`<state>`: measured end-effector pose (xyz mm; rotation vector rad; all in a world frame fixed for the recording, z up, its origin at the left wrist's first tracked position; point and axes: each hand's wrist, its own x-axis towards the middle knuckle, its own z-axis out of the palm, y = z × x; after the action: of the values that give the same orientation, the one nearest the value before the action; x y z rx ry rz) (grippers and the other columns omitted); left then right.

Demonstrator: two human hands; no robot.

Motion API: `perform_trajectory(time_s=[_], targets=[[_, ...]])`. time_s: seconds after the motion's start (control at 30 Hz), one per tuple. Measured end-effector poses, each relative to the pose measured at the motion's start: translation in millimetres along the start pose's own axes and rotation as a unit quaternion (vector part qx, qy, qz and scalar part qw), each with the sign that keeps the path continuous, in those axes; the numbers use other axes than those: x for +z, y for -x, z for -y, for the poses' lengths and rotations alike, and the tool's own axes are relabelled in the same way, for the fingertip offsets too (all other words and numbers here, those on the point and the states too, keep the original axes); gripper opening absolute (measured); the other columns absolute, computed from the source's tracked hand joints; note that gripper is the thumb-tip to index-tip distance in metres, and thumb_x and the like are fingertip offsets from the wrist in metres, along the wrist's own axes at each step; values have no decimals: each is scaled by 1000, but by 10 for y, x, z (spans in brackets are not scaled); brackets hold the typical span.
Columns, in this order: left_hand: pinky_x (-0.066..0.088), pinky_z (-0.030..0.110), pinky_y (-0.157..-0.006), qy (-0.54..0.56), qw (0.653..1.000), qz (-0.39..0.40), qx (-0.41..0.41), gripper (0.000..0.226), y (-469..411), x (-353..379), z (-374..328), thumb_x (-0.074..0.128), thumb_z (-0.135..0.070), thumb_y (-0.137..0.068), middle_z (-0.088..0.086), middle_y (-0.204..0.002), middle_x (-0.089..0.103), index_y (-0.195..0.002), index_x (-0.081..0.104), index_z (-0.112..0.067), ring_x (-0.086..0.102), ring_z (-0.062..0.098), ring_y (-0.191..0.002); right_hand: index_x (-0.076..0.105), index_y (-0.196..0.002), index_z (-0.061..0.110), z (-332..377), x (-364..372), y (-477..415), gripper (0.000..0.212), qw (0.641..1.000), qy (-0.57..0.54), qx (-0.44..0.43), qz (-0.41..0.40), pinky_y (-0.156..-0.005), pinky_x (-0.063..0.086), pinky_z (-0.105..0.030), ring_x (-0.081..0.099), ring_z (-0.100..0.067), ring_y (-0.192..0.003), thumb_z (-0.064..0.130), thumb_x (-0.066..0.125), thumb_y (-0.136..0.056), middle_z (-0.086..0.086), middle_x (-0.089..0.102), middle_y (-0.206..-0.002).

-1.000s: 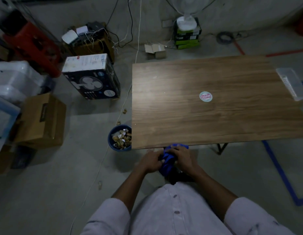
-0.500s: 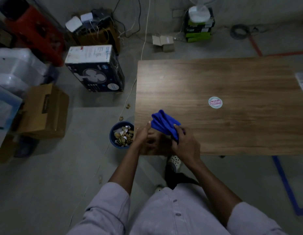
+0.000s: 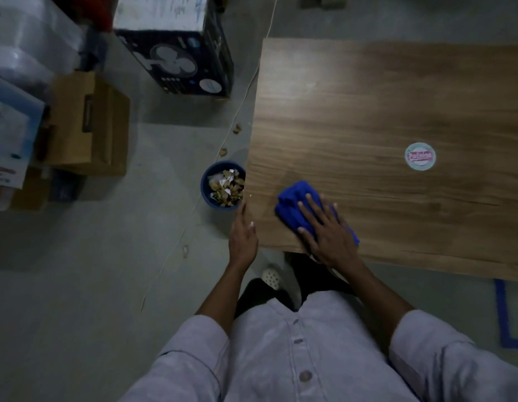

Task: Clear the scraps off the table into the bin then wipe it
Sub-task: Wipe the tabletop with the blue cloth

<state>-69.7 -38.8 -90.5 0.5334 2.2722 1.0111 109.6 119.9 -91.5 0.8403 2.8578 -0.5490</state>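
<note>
One cloth (image 3: 291, 198), stretched far-left to near-right, right hand (image 3: 327, 233) flat atop

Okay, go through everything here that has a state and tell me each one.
blue cloth, bunched on the table under the right hand
right hand, flat, pressing the cloth
left hand, open at the table's edge
bin, on the floor, holding scraps

Your right hand (image 3: 329, 227) lies flat, fingers spread, on the blue cloth (image 3: 295, 203) near the table's (image 3: 397, 111) front left corner. Your left hand (image 3: 242, 235) rests at the table's left edge — fingers straight, holding nothing. Just beside that edge the blue bin (image 3: 207, 187) sits on the floor — full of scraps (image 3: 227, 187). A round sticker (image 3: 420, 156) lies further right on the tabletop.
</note>
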Motion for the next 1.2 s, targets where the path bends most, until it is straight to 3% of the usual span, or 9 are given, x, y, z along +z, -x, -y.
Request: perform_trajectory(time_s=[0.2, 0.43, 0.6, 0.77, 0.97, 1.0, 1.07, 1.1, 1.2], targets=[[20, 55, -124, 193, 961, 33, -194, 92, -165, 13, 97, 39, -80, -84, -5, -164, 31, -161, 13, -36, 34, 18, -149, 5, -162, 33, 629, 124, -488, 61, 984, -23, 172, -52, -125, 3, -54, -11, -23, -156, 52, 22, -107, 6, -6, -170], [51, 36, -106, 384, 895, 72, -215, 68, -98, -264, -105, 26, -56, -107, 12, -142, 60, -144, 52, -5, 60, 25, -130, 11, -162, 32, 1429, 515, -206, 56, 999, -14, -14, -29, -123, 13, -55, -3, -25, -156, 46, 25, -109, 5, 3, -170], [40, 54, -115, 357, 906, 69, -216, 90, -360, 38, 407, 51, -83, -85, 8, -151, 54, -150, 49, -20, 53, 26, -137, 15, -160, 37, 693, 308, -81, 56, 991, 18, 127, -46, -124, 7, -54, 0, -22, -157, 46, 28, -107, 12, 4, -169], [17, 50, -126, 287, 909, 94, -287, 121, -392, 55, 503, 42, -107, -58, -8, -165, 31, -157, 33, -38, 24, 18, -154, 11, -161, 33, 872, 228, -761, 58, 962, -40, 252, -97, -124, 3, -56, -4, -28, -156, 44, 28, -106, 9, 2, -170], [10, 56, -125, 300, 919, 71, -246, 77, -390, 240, 672, 43, -89, -84, -5, -157, 45, -144, 52, -43, 37, 17, -148, 13, -161, 35, 1344, 468, -317, 57, 998, 3, 28, -56, -124, 6, -53, -4, -25, -156, 45, 31, -108, 8, 4, -170], [9, 59, -125, 294, 922, 53, -248, 77, -308, 167, 460, 41, -87, -86, -4, -159, 42, -147, 48, -41, 34, 18, -150, 12, -161, 37, 1214, 466, -202, 58, 998, 12, 30, -54, -124, 7, -54, -4, -24, -156, 47, 32, -107, 9, 3, -169], [-14, 34, -119, 285, 931, 36, -225, 62, -154, -34, -29, 32, -64, -104, -7, -167, 25, -158, 32, -33, 20, 13, -155, 10, -160, 40, 863, 389, -87, 58, 996, 21, 77, -48, -124, 5, -55, -5, -23, -156, 49, 31, -107, 12, 2, -169], [-9, 23, -107, 284, 935, 27, -213, 58, -130, -71, -121, 26, -55, -108, -8, -169, 17, -161, 25, -30, 13, 10, -156, 10, -160, 40, 704, 341, -106, 58, 992, 22, 117, -48, -123, 3, -57, -5, -24, -156, 50, 29, -107, 12, 1, -169], [-20, 29, -117, 201, 961, 59, -181, 79, -131, -66, 17, 17, -74, -97, -8, -170, 11, -162, 18, -30, 2, 13, -157, 10, -161, 37, 560, 217, -524, 57, 970, 5, 232, -75, -122, 1, -61, -4, -27, -156, 50, 25, -107, 11, 1, -169]])
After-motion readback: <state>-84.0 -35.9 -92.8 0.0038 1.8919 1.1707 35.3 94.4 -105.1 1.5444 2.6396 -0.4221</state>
